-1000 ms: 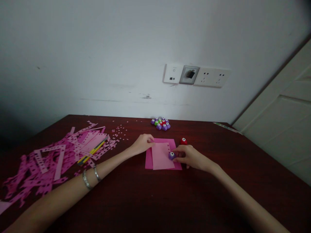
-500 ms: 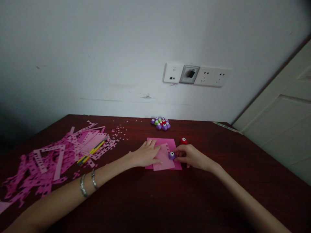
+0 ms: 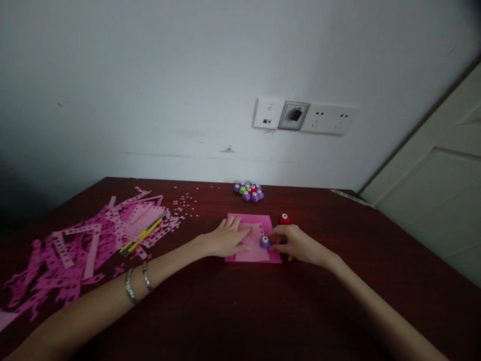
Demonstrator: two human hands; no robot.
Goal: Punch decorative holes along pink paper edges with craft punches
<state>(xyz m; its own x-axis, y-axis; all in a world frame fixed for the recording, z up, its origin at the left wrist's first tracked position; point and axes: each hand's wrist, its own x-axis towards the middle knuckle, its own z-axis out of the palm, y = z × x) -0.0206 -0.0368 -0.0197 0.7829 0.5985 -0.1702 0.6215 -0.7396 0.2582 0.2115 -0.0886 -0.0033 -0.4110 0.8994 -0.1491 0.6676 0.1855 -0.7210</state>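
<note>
My left hand [image 3: 226, 237] lies with fingers spread on a light pink sheet [image 3: 251, 252]. Under that sheet is a larger, darker pink sheet [image 3: 253, 218], flat on the table. My right hand [image 3: 295, 242] pinches a small purple craft punch [image 3: 265, 242] at the right edge of the light sheet. A few punched holes run along that edge, above the punch. Just beyond my right hand stands a red craft punch [image 3: 284, 219]. My right fingers partly cover the purple punch's side.
Cut pink paper strips [image 3: 80, 245] with punched holes are heaped on the left, with yellow utility knives [image 3: 143, 234] on them. Tiny paper bits [image 3: 184, 203] lie scattered nearby. Several purple, green and red punches [image 3: 248, 191] cluster near the wall. Wall sockets [image 3: 328, 119] are above.
The light pink sheet has turned slightly and its lower edge sits a little higher. My right hand and the purple punch have shifted slightly left. My left hand has barely moved.
</note>
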